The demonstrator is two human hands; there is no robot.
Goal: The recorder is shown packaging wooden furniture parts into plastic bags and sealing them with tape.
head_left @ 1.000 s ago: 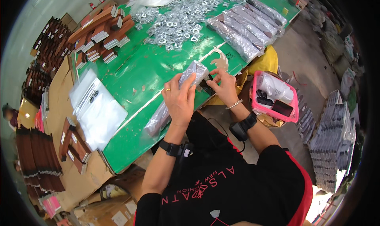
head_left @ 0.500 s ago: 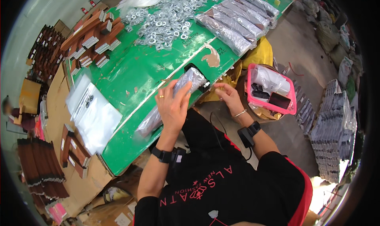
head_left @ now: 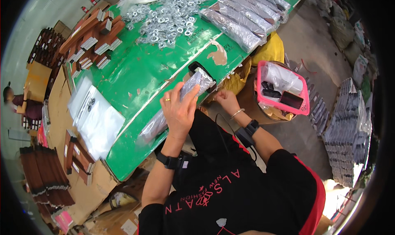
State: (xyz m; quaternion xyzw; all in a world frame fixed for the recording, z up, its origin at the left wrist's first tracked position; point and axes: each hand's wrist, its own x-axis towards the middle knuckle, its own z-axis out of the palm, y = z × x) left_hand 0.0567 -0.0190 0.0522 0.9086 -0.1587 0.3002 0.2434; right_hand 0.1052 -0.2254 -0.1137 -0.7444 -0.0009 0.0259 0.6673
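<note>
Clear plastic bag [head_left: 177,107] lies at the edge of the green table [head_left: 140,74], with the left hand [head_left: 179,111] wrapped around it. The right hand [head_left: 225,100] is closed in a fist below the edge. Hold the bag flat. More filled bags [head_left: 242,17] lie in a row up top, by a pink basket [head_left: 284,91]

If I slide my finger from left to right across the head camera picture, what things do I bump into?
Cardboard box → stack of clear plastic bags → left hand holding a filled clear bag → right hand → pink basket → rows of packed bags on the floor.
</note>
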